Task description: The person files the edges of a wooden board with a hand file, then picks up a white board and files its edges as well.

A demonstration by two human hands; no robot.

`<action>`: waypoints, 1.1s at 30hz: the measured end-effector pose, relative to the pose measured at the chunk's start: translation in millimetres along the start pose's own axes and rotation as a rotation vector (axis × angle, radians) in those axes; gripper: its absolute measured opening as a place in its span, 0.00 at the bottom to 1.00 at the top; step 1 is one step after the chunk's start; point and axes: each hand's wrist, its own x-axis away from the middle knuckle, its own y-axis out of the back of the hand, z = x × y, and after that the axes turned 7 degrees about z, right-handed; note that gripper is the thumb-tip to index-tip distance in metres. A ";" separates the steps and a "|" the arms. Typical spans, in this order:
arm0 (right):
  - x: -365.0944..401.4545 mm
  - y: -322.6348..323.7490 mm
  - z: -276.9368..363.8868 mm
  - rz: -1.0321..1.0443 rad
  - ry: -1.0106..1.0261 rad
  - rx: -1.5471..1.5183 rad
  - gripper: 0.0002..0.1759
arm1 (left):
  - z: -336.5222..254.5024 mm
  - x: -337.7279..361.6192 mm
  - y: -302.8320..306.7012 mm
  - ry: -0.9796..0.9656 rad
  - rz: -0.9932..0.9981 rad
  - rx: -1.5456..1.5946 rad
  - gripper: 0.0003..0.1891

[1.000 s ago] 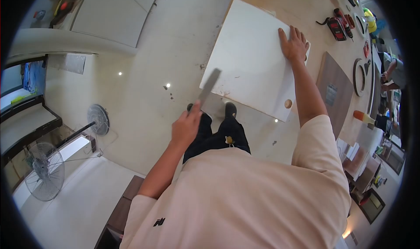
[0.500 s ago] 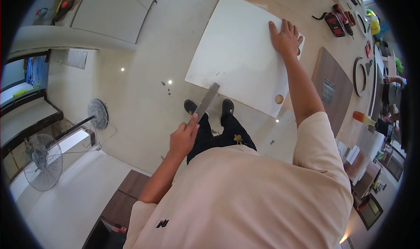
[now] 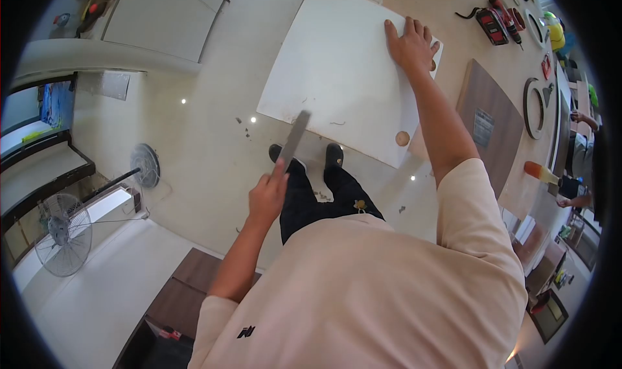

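A white panel (image 3: 343,71) with a brown edge and round holes near its right side lies across the top middle, partly over the wooden table. My right hand (image 3: 413,45) rests palm down on the panel's upper right, fingers spread. My left hand (image 3: 267,194) is closed around the lower end of a long flat grey metal tool, which looks like a file (image 3: 295,139). The tool points up and to the right, its far tip at the panel's near edge. Small dark shavings lie on the white surface close to that tip.
On the table (image 3: 447,22) are a red and black drill (image 3: 508,22), a brown board (image 3: 490,119), a dark ring (image 3: 534,108) and an orange-tipped bottle (image 3: 540,172). Another person (image 3: 583,155) is at far right. A fan (image 3: 65,233) stands left; scraps dot the floor.
The panel, my right hand and the tool appear a little further left and up in view. The tool's tip is still by the near edge, and a thin curved shaving now shows on the panel.
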 end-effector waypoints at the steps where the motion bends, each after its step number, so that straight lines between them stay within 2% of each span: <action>1: -0.1 -0.8 0.0 0.009 0.004 0.000 0.45 | -7.2 -16.2 0.8 -0.022 0.000 0.026 0.27; 3: 0.5 2.9 0.4 0.015 0.009 -0.002 0.45 | -38.2 -64.6 -12.6 -0.040 0.032 0.017 0.29; 5: 1.7 5.2 0.2 0.016 0.005 0.000 0.45 | -47.9 -77.9 -10.9 -0.065 0.032 0.001 0.30; 7: -2.3 5.6 0.8 0.010 0.012 0.010 0.45 | -45.8 -69.4 -2.8 -0.076 0.008 -0.019 0.29; 10: -1.1 -1.8 -2.5 0.006 -0.011 0.013 0.46 | -1.6 -7.5 8.7 0.038 -0.023 0.077 0.28; 12: 2.2 1.9 2.1 0.000 -0.013 0.010 0.45 | 0.2 -8.6 4.8 0.027 0.010 0.066 0.28; 15: 0.7 3.3 2.3 0.015 -0.005 0.016 0.45 | -30.3 -61.8 -9.7 -0.064 -0.015 0.057 0.28; 18: 2.7 7.5 1.8 0.028 0.000 0.014 0.45 | -57.7 -91.0 3.2 -0.058 0.089 0.003 0.29; 21: 0.0 4.6 2.3 0.022 -0.007 0.059 0.46 | -17.2 -37.0 9.4 -0.013 0.000 0.018 0.29; 24: 0.5 1.0 2.0 0.007 -0.010 0.033 0.45 | 11.7 3.1 23.6 0.120 0.098 -0.021 0.28; 27: -1.0 0.8 2.5 0.008 -0.010 0.057 0.45 | -14.4 -51.0 0.4 -0.019 0.010 0.046 0.28; 29: -0.4 0.8 0.1 0.024 -0.020 0.057 0.46 | -30.7 -77.4 1.3 -0.025 0.074 0.032 0.29; 30: -1.2 3.3 1.7 0.032 -0.018 0.059 0.46 | -34.3 -82.5 3.8 -0.023 0.100 0.026 0.30; 33: -1.1 3.6 3.2 0.034 -0.021 0.055 0.46 | -4.6 -43.5 16.9 -0.036 -0.010 0.041 0.29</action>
